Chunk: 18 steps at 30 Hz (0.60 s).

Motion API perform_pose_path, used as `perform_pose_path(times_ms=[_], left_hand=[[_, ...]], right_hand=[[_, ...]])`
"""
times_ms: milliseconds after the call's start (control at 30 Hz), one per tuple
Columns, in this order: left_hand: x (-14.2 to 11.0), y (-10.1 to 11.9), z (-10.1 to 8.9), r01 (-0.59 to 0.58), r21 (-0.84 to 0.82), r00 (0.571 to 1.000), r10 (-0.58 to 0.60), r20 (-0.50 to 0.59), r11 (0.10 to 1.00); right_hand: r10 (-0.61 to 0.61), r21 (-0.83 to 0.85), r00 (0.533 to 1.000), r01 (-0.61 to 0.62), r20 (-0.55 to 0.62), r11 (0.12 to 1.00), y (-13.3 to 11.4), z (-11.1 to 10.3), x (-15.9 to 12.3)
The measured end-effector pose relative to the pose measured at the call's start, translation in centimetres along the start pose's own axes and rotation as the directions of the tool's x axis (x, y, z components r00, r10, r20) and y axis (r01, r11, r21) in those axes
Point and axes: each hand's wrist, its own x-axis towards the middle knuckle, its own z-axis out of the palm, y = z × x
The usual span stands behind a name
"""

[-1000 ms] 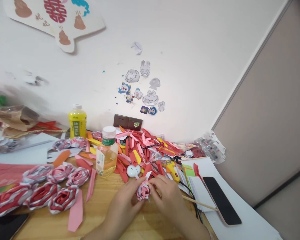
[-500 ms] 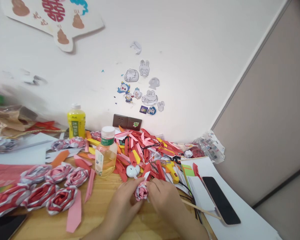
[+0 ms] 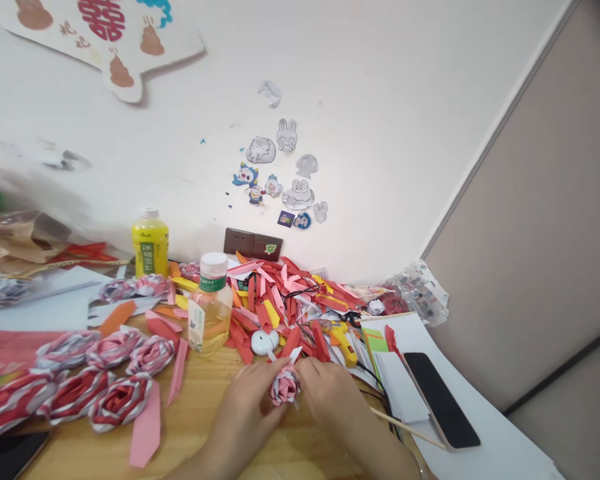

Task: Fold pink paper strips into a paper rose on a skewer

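Observation:
A small pink and white paper rose point(image 3: 284, 387) is pinched between my two hands, low over the wooden table. My left hand point(image 3: 254, 395) curls round its left side, the thumb below it and the fingers above. On the other side, my right hand point(image 3: 325, 390) has its bent fingertips against the rose's edge; the tips are partly hidden. White paper ends stick up from the top of the rose. Just beyond lies a white earphone case point(image 3: 265, 342). Finished-looking red and white paper roses point(image 3: 121, 400) and pink ones point(image 3: 151, 355) sit at the left.
A heap of folded paper strips point(image 3: 280, 293) lies along the wall. Two bottles, one yellow point(image 3: 151, 248) and one clear with amber liquid point(image 3: 210, 320), stand left of it. A yellow glue gun point(image 3: 343, 343), a wooden stick point(image 3: 410, 430) and a phone point(image 3: 441, 400) are at right.
The rose has turned slightly in my fingers, so its face shows more. My right hand has shifted a little; the whole view has drifted slightly.

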Motion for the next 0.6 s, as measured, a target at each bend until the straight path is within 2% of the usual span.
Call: perform_pose_path(times_ms=[133,267,600], left_hand=[[0.04,0.06,0.00,-0.028,0.003,1.000,0.028,-0.015,1.000],[0.05,0.14,-0.14,-0.050,0.005,0.999,0.050,-0.008,0.999],[-0.01,0.05,-0.10,-0.065,0.017,0.998,0.065,-0.023,0.998]], right_hand=[[0.061,0.039,0.994,-0.065,0.090,0.997,0.10,-0.49,0.13],[0.085,0.072,0.992,-0.092,0.095,0.993,0.21,-0.68,0.36],[0.038,0.069,0.985,-0.027,-0.168,0.997,0.15,-1.08,0.56]])
